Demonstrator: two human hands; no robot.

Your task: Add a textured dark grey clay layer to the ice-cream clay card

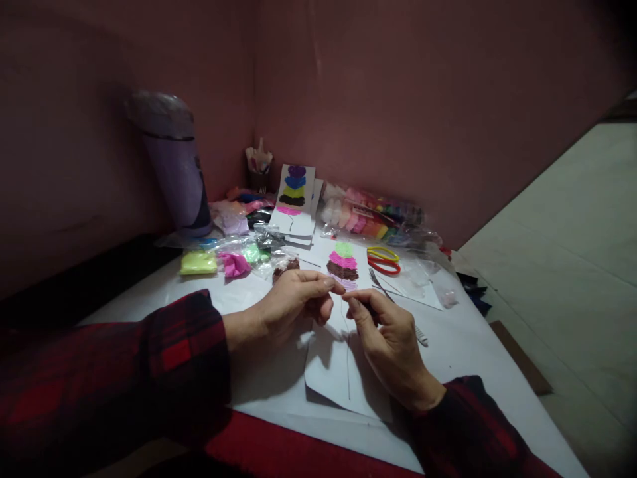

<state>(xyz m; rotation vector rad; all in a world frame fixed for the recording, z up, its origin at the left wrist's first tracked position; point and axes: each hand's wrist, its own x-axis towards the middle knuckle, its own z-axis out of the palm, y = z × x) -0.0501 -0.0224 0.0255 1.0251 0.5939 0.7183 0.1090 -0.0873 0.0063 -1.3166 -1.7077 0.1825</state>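
My left hand (301, 295) and my right hand (391, 338) meet fingertip to fingertip above a white paper sheet (326, 372). Both are closed in a pinch; whatever lies between the fingers is hidden or too small to name. On the sheet, beyond the fingers, are stacked textured patches: green, a pink patch (343, 259), a brown patch (342, 269) and a lilac one partly behind my fingers. A thin drawn line (347, 352) runs down from them. A metal fork (422, 336) lies beside my right hand, partly hidden by it.
Bags of coloured clay, including a yellow bag (198, 262) and a pink lump (235, 265), lie left. Yellow-and-red-handled scissors (383, 260) are on the right. Behind stand a decorated card (293, 199), more packets (363, 212) and a tall purple container (174, 166) by the wall.
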